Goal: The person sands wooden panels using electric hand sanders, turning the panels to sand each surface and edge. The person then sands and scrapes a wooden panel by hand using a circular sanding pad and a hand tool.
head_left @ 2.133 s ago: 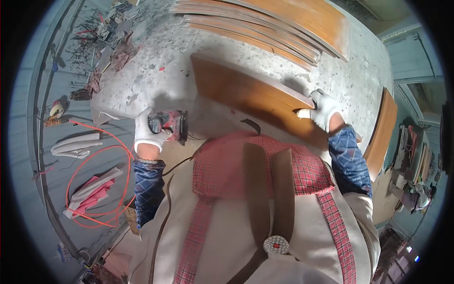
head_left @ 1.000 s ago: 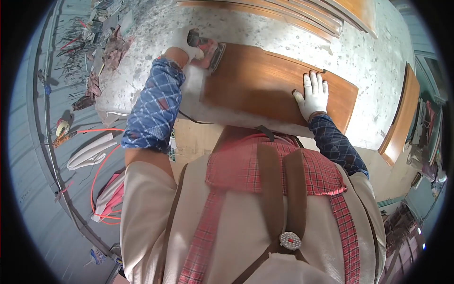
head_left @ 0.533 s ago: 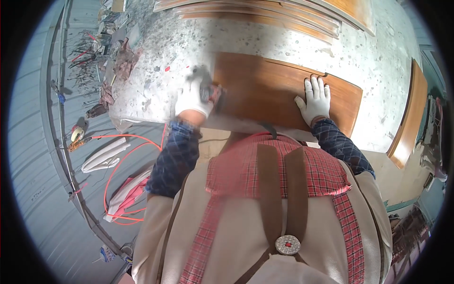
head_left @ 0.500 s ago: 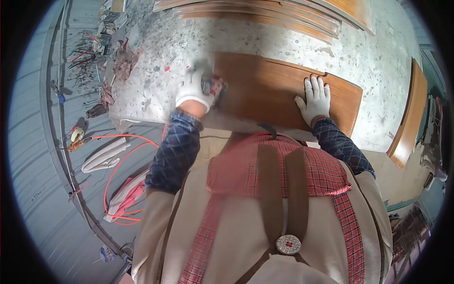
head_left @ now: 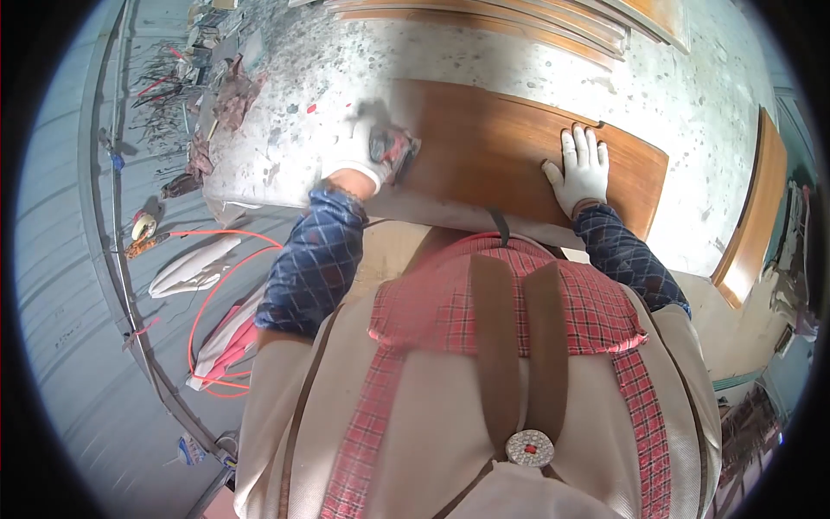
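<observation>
A flat brown wooden panel (head_left: 497, 143) lies on a pale, spotted work table. At its left end, my left hand (head_left: 347, 149) in a white glove is closed round a red and dark hand tool (head_left: 395, 149). The tool looks like a small sander; blur and the glove hide part of it. It sits at the panel's left edge, and whether it touches the wood I cannot tell. Near the right end of the panel, my gloved right hand (head_left: 585, 170) lies flat on the wood, fingers stretched and holding nothing.
Stacked wooden panels (head_left: 519, 26) lie along the table's far side. Another panel (head_left: 754, 212) leans at the right edge. An orange hose (head_left: 201, 320) loops at the lower left beside pale and pink cloths (head_left: 229, 342). Rags and clutter (head_left: 235, 97) crowd the far left.
My left hand has shifted slightly left with the tool, relative to the panel. My right hand rests at the same spot on the panel. The whole view has shifted a little.
</observation>
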